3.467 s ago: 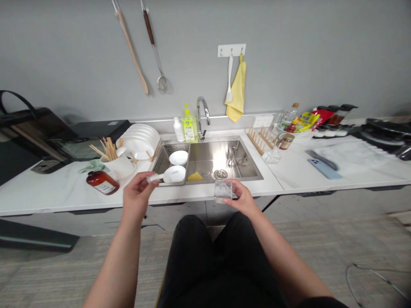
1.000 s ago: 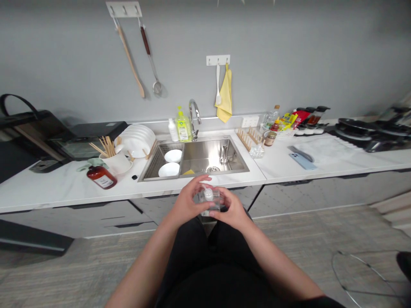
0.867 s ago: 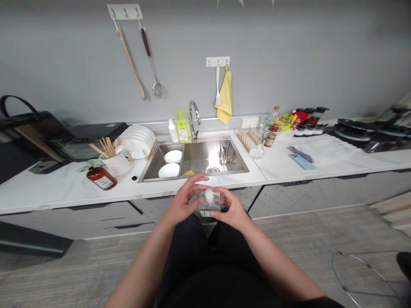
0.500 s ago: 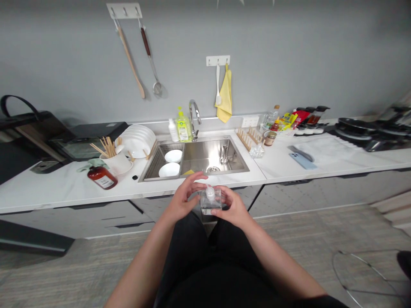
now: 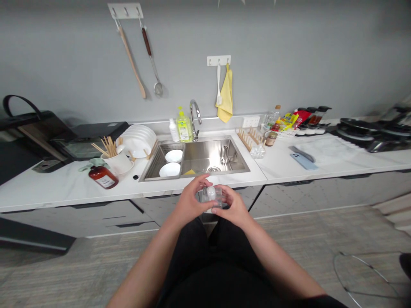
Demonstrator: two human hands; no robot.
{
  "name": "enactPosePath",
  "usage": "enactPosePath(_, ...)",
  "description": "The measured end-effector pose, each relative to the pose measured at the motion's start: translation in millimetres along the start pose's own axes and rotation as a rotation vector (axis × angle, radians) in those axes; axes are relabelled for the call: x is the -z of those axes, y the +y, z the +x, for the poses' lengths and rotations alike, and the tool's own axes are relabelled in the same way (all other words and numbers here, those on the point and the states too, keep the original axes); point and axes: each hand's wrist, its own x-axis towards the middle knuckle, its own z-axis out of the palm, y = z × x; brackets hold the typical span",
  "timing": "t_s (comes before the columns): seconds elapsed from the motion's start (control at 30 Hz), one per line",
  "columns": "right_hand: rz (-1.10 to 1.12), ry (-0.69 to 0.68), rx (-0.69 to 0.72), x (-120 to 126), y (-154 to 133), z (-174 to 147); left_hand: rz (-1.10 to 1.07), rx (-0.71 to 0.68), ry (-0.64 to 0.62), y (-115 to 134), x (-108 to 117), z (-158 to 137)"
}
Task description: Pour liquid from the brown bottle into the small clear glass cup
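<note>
A streaky grey floor (image 5: pixel 289 239) spreads below a long white desk (image 5: pixel 54 184), smooth and faintly marbled, with a shiny steel sink (image 5: pixel 205 155) let into it, its near rim just behind the desk's front edge. Toward the left end of that edge stands a rounded amber bottle (image 5: pixel 103 178) with a pale label, where a careless nudge might tip it. The person's left hand (image 5: pixel 189 205) and right hand (image 5: pixel 236 206) meet out in front of the front edge, above dark-clothed knees (image 5: pixel 189 241), so any slip would send what they carry past the desk. The right fingers pinch a squarish clear bottle (image 5: pixel 218 196) at its right side; the left fingers curl about its top, thumb across the front, though I can't tell whether they press or merely rest. Slick, hard walls like those could slide if the grip eases, and the fall might crack them, if they are glass. An uneven push on the domed, glossy white pump head (image 5: pixel 211 193) might leave it askew. Smallest, a round black piece (image 5: pixel 135 177) lies near the front edge, left of the sink, easily brushed off.
</note>
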Motion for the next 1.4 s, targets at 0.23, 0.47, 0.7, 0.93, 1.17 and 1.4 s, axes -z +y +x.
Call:
enactPosePath(0.23, 0.023, -0.028, -0.006, 1, -2, 2, -0.119, -0.012, -0.11, 1, 4, -3)
enactPosePath(0.47, 0.029, -0.043, -0.006, -1, -2, 0, 0.007, 0.033, 0.016, 5, -2, 1)
enactPosePath(0.7, 0.075, -0.051, -0.02, 5, 2, 3, -0.173, 0.051, -0.156, -4, 3, 0)
enactPosePath(0.93, 0.054, -0.044, -0.002, 1, 0, 3, -0.21, 0.096, 0.06, -12, -9, 1)
enactPosePath(1.17, 0.101, -0.176, -0.068, 15, 4, 6, -0.178, 0.112, -0.049, -13, 2, -2)
enactPosePath(1.4, 0.034, -0.12, -0.046, 18, 20, 8, -0.169, 0.115, -0.049, -33, -7, -5)
